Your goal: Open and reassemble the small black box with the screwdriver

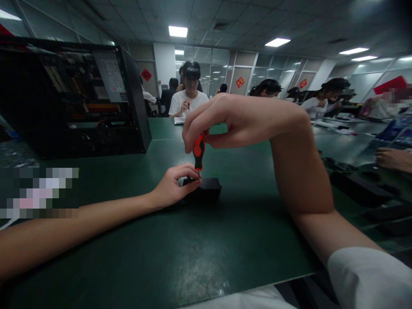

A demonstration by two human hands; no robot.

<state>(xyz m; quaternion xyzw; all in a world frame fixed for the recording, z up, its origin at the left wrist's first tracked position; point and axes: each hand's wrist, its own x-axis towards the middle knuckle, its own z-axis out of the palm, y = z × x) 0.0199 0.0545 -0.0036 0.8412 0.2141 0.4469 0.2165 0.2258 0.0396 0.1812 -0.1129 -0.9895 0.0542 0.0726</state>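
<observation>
My right hand grips the top of a red and black screwdriver from above, with the wrist sharply bent. The screwdriver stands nearly upright, its shaft pointing down to a small black box-shaped part on the green table. My left hand is beside that part, its fingertips and thumb closed around the screwdriver's shaft near the left end of the part. Whether a screw sits under the tip is hidden by those fingers.
A large open black computer case stands on the green table at the left. Several black parts lie at the right, near another person's hand. Across the table sits a person in a white shirt.
</observation>
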